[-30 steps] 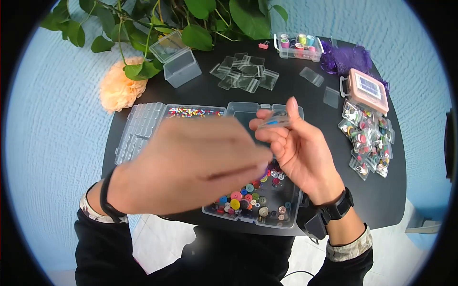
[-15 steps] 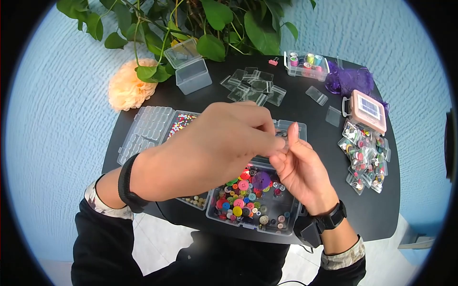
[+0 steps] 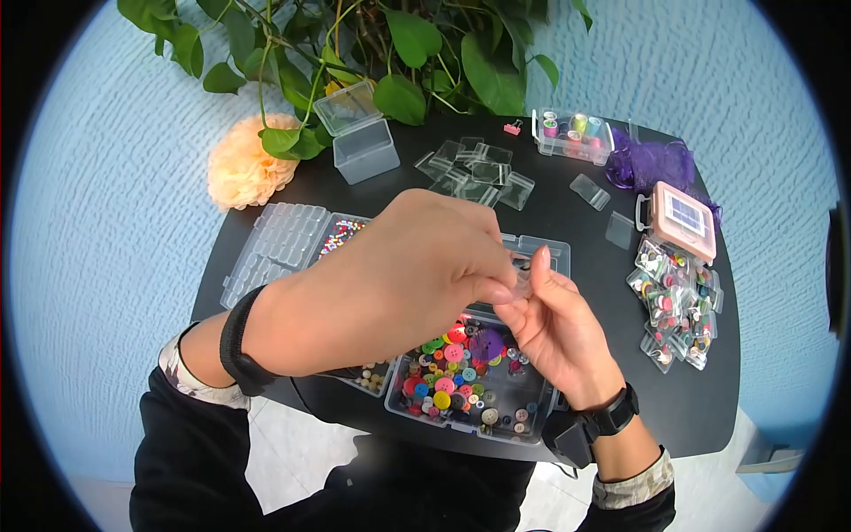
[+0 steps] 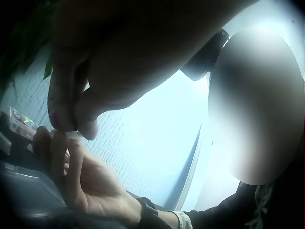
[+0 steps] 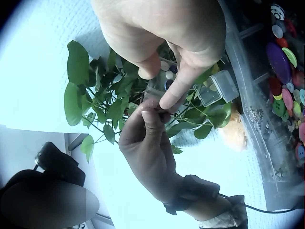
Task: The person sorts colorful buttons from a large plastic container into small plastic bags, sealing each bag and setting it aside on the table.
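Note:
Above the button box, the left hand pinches the edge of a small clear bag between thumb and fingertips. The right hand, palm turned up, holds the same bag with its thumb and curled fingers. White and dark blue buttons show in the bag in the right wrist view, where the left hand grips its zip end. In the left wrist view both hands meet at the bag, mostly hidden by fingers. Loose colourful buttons lie in the box below.
Flat clear bags lie at the table's back, near an open clear box and a plant. Thread spools, a pink case and a pile of filled bags stand right.
The left hand has come to the bag at the right hand's fingertips and now pinches it. Both hands sit lower in the head view, which has also shifted somewhat.

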`<state>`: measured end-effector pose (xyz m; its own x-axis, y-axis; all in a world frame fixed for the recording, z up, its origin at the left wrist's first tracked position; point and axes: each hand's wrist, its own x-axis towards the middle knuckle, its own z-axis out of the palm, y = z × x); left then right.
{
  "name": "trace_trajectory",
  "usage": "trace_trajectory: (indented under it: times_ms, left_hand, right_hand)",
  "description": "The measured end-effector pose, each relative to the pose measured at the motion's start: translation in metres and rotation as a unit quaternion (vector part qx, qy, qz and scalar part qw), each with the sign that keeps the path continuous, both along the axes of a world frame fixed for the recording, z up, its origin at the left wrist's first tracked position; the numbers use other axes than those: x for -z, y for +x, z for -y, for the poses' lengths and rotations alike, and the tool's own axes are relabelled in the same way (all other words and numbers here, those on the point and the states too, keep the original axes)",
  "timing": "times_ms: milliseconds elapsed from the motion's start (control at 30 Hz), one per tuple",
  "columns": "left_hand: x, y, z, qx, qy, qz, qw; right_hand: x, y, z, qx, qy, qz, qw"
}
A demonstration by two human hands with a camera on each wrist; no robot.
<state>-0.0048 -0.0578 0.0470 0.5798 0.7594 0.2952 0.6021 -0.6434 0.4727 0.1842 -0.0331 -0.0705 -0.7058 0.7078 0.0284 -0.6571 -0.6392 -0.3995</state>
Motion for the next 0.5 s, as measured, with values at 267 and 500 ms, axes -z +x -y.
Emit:
trace_trajectory:
  times_ms: [267,500]
  left_hand:
    - [0.0064,0.001,0.001,-0.005,0.022,0.03,0.999]
    - [0.0009,0.0027,0.0024,-0.024,0.012,0.04,0.999]
  right_hand:
    - [0.002,0.0016,-0.0005,-0.003,-0.011,-0.007,1.0]
    - [-0.0001,0.002,-0.0003,-0.01,0.004,0.007,1.0]
